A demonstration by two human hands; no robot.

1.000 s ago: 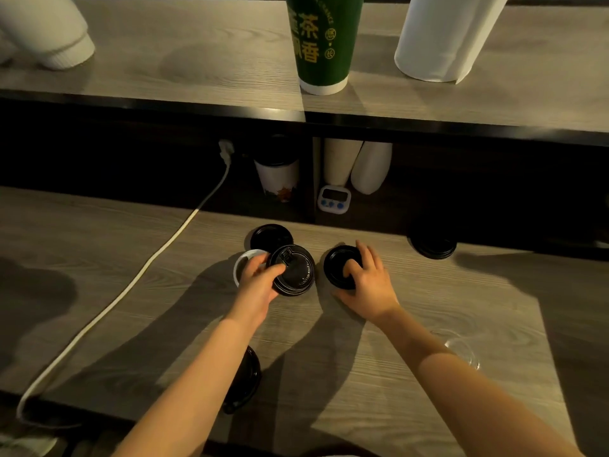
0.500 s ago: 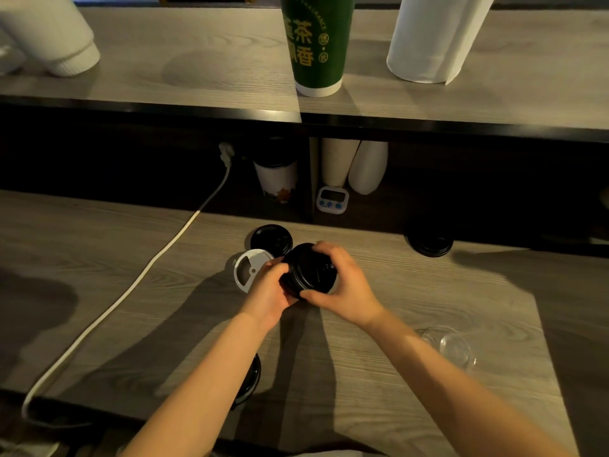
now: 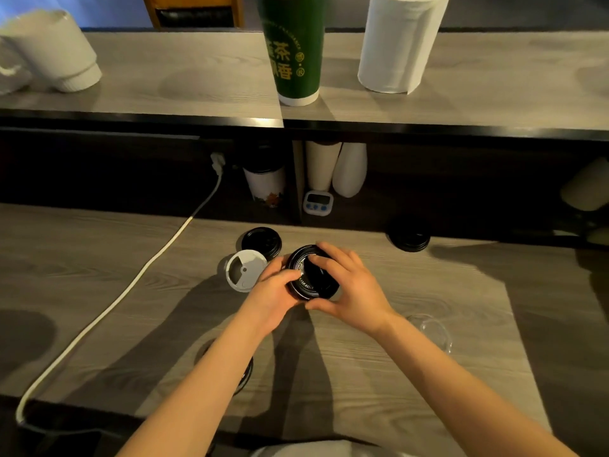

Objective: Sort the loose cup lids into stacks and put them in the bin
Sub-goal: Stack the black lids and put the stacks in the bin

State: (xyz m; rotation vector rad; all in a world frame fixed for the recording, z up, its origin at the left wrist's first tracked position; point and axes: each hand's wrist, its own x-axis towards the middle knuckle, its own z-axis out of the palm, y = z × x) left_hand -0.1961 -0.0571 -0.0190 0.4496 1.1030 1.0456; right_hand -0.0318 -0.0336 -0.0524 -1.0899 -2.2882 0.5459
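Both hands hold black cup lids [image 3: 304, 278] together just above the wooden counter at centre. My left hand [image 3: 273, 291] grips the lower lid from the left with the thumb on its top. My right hand [image 3: 349, 285] curls round the upper lid from the right and sets it onto the other. A white lid [image 3: 245, 273] lies flat to the left. Another black lid [image 3: 261, 241] lies behind it. A stack of black lids [image 3: 409, 239] sits at the back right. A clear lid [image 3: 430, 331] lies to the right. A dark lid [image 3: 245, 374] peeks out under my left forearm.
A white cable [image 3: 131, 285] runs diagonally across the left counter [image 3: 99, 258] from a plug. Below the upper shelf stand a lidded paper cup [image 3: 265, 183], white cups [image 3: 336, 169] and a small timer [image 3: 317, 202]. On the shelf stand a green cup [image 3: 291, 47] and a paper roll [image 3: 398, 41].
My right hand picked a black lid off the counter and brought it left onto the lid in my left hand. Both hands now hold the lids together.
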